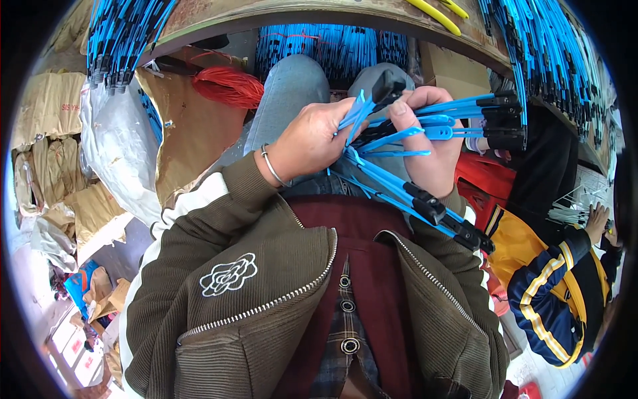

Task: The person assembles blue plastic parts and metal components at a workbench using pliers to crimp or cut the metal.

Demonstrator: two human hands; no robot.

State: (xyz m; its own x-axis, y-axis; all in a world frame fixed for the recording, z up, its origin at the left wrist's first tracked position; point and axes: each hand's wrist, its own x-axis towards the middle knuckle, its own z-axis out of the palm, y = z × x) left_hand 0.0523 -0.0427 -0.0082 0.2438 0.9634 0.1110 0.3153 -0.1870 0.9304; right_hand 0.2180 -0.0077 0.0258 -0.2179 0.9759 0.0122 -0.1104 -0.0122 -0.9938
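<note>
In front of my lap, both hands hold a bunch of thin blue plastic strips with black block-like ends. My left hand, with a metal bangle at its wrist, has closed fingers around the strips near their crossing point. On the other side, my right hand pinches more strips between thumb and fingers. Several black ends point out to the right beyond that hand. Other strips slant down toward my right forearm. Where the strips cross, my fingers partly hide them.
A wooden table edge runs along the far side, carrying blue strip bundles and yellow-handled pliers. Red cord lies by my left knee. Cardboard and plastic wrap are at left. A co-worker's sleeve is at right.
</note>
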